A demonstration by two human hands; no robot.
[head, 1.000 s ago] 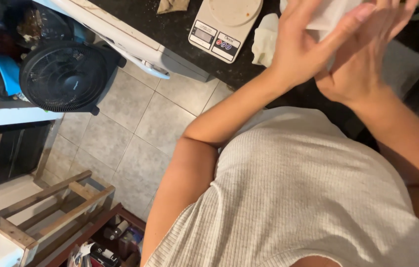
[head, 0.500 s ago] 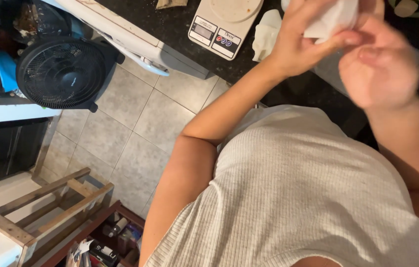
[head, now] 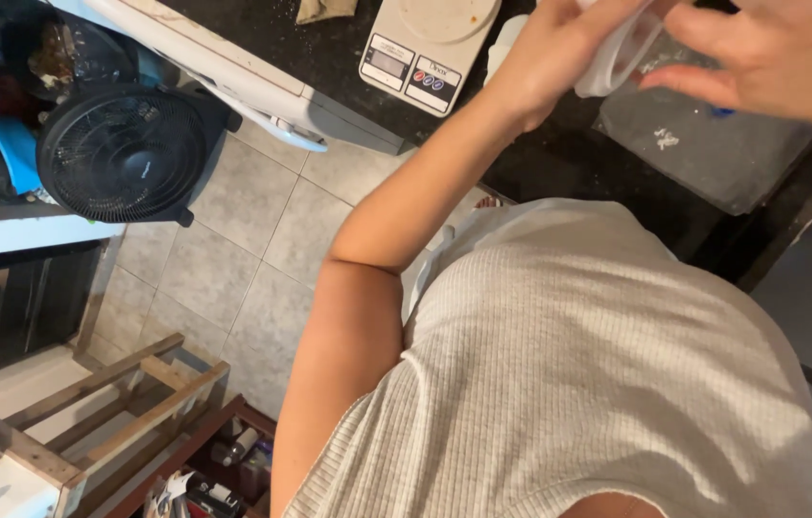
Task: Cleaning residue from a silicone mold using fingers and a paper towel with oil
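My left hand [head: 554, 48] is raised over the dark counter [head: 559, 158] and grips a bunched white paper towel [head: 624, 56]. My right hand [head: 782, 53] hovers just right of the towel with its fingers spread and nothing in them; the fingertips are close to the towel but apart from it. Under both hands a clear plastic sheet [head: 713, 153] with white crumbs lies flat on the counter. My ribbed white top fills the lower right of the view.
A white kitchen scale [head: 425, 43] stands on the counter left of my hands. A black round fan [head: 123, 149] sits on the tiled floor [head: 252, 249] beside a white appliance [head: 233, 62]. A wooden rack [head: 118, 403] is at bottom left.
My right hand has let go of the towel and pulled away to the right. The left hand keeps the towel, now bunched. The view has shifted, showing the plastic sheet.
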